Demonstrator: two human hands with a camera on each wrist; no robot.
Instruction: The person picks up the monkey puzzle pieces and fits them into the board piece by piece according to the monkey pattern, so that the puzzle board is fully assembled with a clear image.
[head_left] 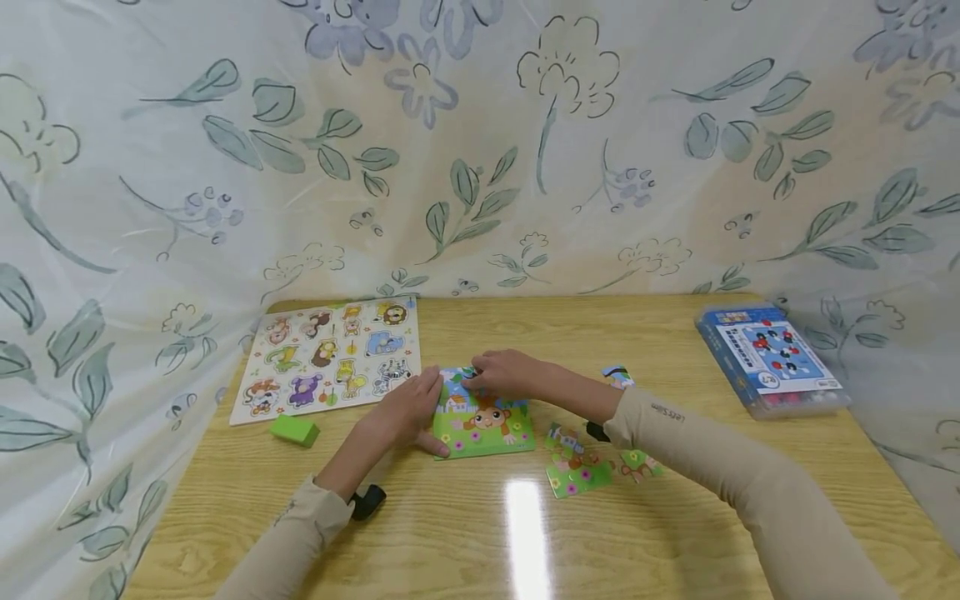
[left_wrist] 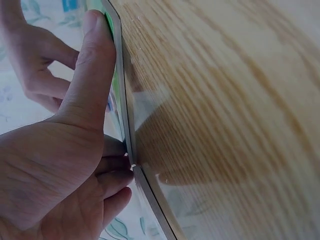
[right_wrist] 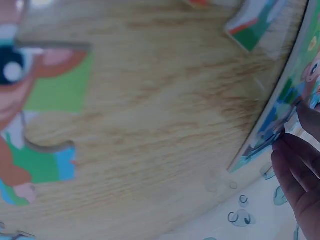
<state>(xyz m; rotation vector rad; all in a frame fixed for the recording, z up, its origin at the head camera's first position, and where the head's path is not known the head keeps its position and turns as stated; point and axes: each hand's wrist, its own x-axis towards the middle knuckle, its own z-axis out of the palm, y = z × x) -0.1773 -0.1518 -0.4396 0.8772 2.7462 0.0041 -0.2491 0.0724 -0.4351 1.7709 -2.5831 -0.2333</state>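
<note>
A monkey jigsaw puzzle (head_left: 480, 437) in a shallow board lies on the table in the head view. My left hand (head_left: 405, 410) rests along its left side, thumb (left_wrist: 92, 65) laid straight by the near edge and fingertips touching the edge farther back. My right hand (head_left: 512, 375) reaches over the board's far side. In the right wrist view its thumb and fingers pinch a puzzle piece (right_wrist: 287, 127) at the board; the fingers hide part of that piece. Loose joined pieces (head_left: 581, 477) lie right of the board, beside another loose piece (head_left: 617, 375), partly behind my right forearm.
An animal peg board (head_left: 322, 354) lies at the back left, with a green block (head_left: 295, 430) in front of it. A boxed set (head_left: 772, 358) stands at the back right. Flowered cloth (head_left: 480, 167) hangs behind the wooden table (head_left: 420, 542).
</note>
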